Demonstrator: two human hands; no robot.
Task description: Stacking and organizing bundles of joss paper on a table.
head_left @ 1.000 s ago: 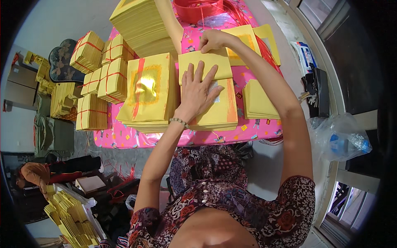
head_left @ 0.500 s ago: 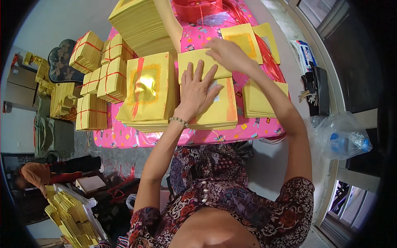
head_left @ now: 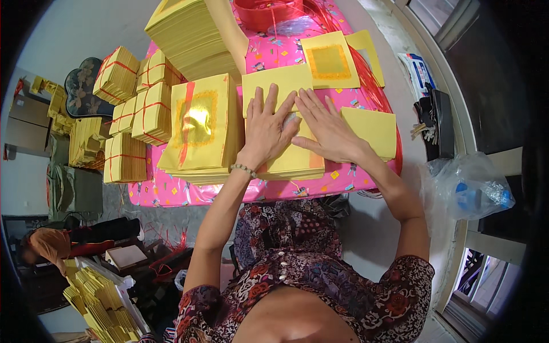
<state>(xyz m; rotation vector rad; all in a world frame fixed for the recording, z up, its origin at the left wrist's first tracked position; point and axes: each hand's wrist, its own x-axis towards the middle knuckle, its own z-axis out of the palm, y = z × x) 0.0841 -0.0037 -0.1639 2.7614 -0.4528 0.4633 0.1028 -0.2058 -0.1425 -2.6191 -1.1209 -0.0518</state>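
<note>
Both hands lie flat, side by side, on a yellow paper sheet (head_left: 269, 78) whose far part is folded over. It rests on a stack of yellow paper (head_left: 294, 167) near the table's front edge. My left hand (head_left: 267, 130) is open with spread fingers, a bead bracelet at its wrist. My right hand (head_left: 327, 127) is also open, its fingertips on the fold close to the left fingers. A silvery patch on the paper shows between them. Left of the hands stands a stack of gold-foil paper (head_left: 197, 134) with a red streak. To the right lie folded yellow papers (head_left: 370, 128).
Bundles of yellow paper tied with red string (head_left: 151, 114) stand at the left of the pink table cover (head_left: 166, 191). Behind are a tall paper stack (head_left: 194, 43), a red basin (head_left: 269, 17) and red strings (head_left: 372, 80). Another person (head_left: 51, 246) is at lower left.
My right hand has come down from above the far edge of the sheet and now lies flat beside my left hand. The left hand has stayed pressed on the paper.
</note>
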